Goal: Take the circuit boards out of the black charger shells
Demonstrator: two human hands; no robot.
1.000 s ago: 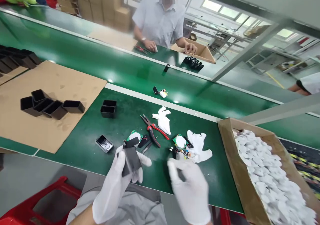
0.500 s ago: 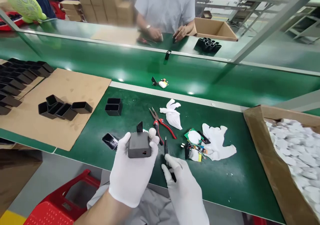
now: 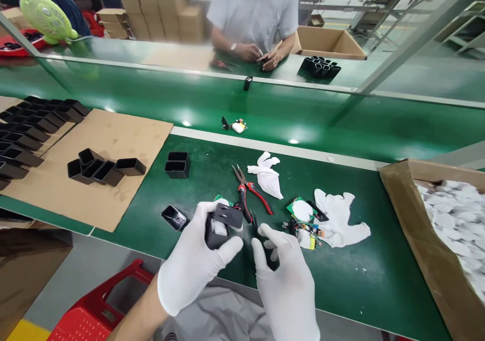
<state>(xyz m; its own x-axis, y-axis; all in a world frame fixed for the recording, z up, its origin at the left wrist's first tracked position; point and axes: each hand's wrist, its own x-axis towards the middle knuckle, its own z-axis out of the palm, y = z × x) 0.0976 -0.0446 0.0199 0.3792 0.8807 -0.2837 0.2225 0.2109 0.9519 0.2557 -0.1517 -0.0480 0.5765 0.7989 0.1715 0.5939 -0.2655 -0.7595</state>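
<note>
Close work at a green bench (image 3: 212,182)

A person in white gloves held a small black case (image 3: 215,237) just above the near side of the worktop, the left hand (image 3: 199,262) wrapped around it with its fingers pressed against the sides. A dark plate (image 3: 229,214) sat tilted across the case's opening, and something white showed within. The right hand (image 3: 288,273) was well curled, thumb and fingers nearly closed on a pair of dark tweezers (image 3: 255,225), whose tips pointed away from the wearer, near the case but apart from it.

Just beyond lay pliers (image 3: 261,199) with red and black handles, their jaws parted, near a crumpled white glove (image 3: 269,179). To the right, a circuit board (image 3: 302,210) bearing a white disc rested beside wired components (image 3: 305,237) and a second glove (image 3: 341,222). A glossy black shell (image 3: 174,217) lay left of the case, with two joined-up black sleeves (image 3: 177,166) farther back. More sleeves stood on a cardboard sheet (image 3: 117,134) at left; a carton (image 3: 417,245) of white pieces filled the right edge. Across the bench, a co-worker (image 3: 257,17) in a pale shirt brought both hands together over a small dark item.
</note>
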